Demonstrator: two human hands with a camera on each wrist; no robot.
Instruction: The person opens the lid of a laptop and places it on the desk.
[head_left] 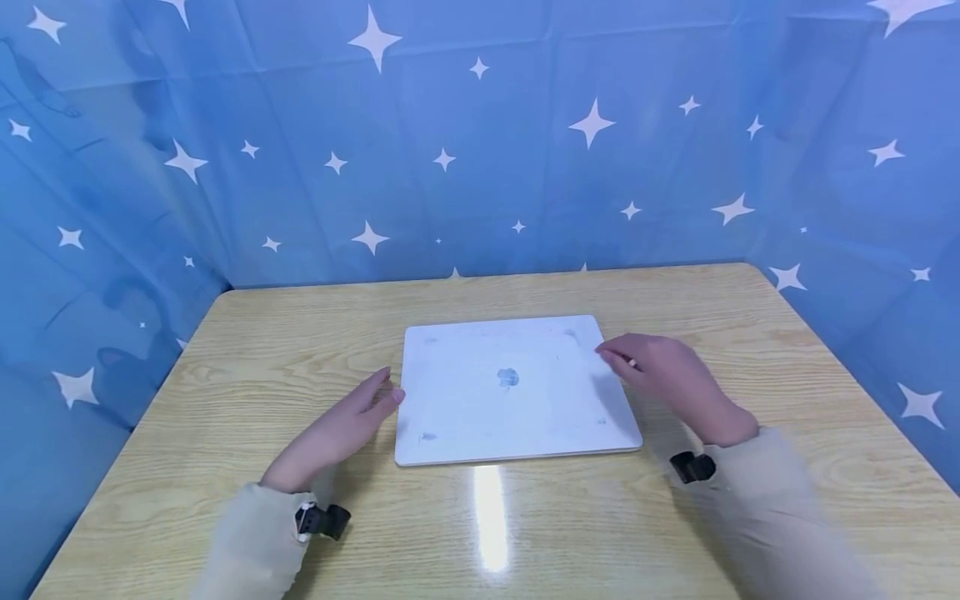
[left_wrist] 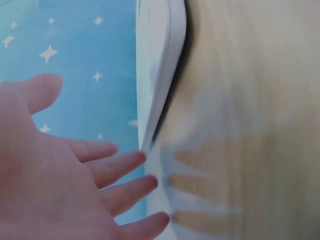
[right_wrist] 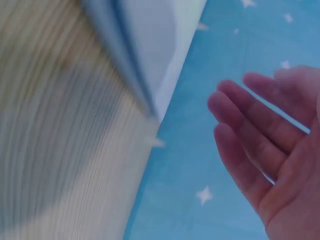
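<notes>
A closed silver laptop (head_left: 480, 425) with a logo at the centre of its lid lies flat on the wooden table. At its left edge is my left hand (head_left: 337, 429), thumb tip close by the side. In the left wrist view the fingers of that hand (left_wrist: 60, 175) are spread and straight, beside the laptop's rounded edge (left_wrist: 167, 65). My right hand (head_left: 667, 375) hovers by the laptop's right edge, its fingertips overlapping the lid in the head view. The right wrist view shows that hand (right_wrist: 270, 150) with relaxed, slightly bent fingers and nothing in the palm, apart from the laptop's blurred edge (right_wrist: 125, 45).
The wooden table (head_left: 300, 333) has rounded far corners. Behind it and along both sides hangs a blue cloth (head_left: 510, 192) with white stars. A bright light reflection shows on the tabletop in front of the laptop. Black wrist devices (head_left: 321, 521) sit at both sleeves.
</notes>
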